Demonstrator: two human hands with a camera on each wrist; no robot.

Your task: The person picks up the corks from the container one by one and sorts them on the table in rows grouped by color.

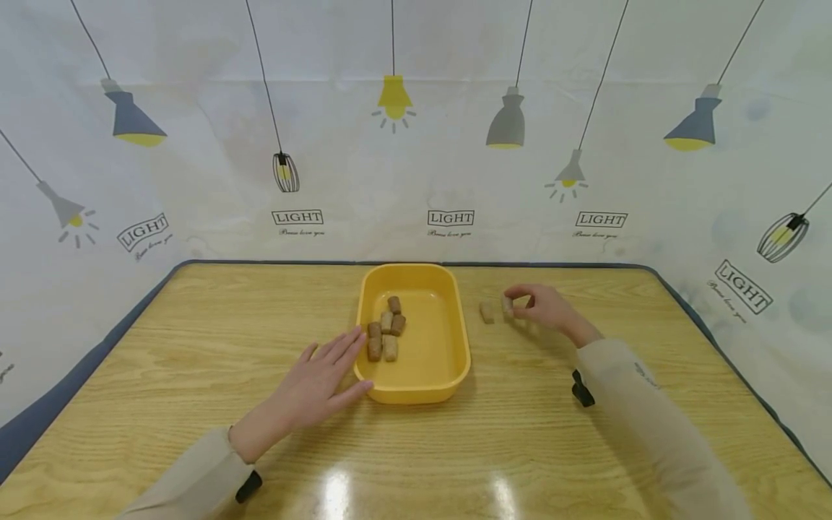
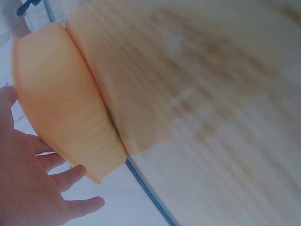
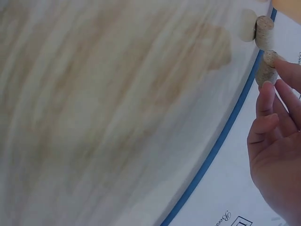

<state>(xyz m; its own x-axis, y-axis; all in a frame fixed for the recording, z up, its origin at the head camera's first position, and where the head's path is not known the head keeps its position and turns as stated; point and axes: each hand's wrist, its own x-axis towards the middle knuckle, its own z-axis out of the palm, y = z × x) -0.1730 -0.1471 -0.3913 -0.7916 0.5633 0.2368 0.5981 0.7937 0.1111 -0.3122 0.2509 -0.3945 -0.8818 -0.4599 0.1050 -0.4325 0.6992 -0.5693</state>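
Right of the yellow tub, my right hand [image 1: 542, 307] pinches a light cork [image 1: 508, 306] between thumb and fingertips. In the right wrist view the same cork [image 3: 267, 70] shows upright at the fingertips, with a second cork [image 3: 265, 33] standing beside it. That second light cork [image 1: 487, 312] is on the table between the hand and the tub. My left hand [image 1: 318, 383] rests with spread, straight fingers on the left rim of the yellow tub [image 1: 416, 394]. Inside the tub, along its left side, are several corks [image 1: 390, 348], some light and some darker brown.
The wooden table [image 1: 240, 310] has a dark blue edge along the back and sides. Behind it hangs a pale cloth [image 1: 364, 180] printed with lamps. Both forearms wear beige sleeves [image 1: 650, 412] with black straps [image 1: 582, 390] near the wrists.
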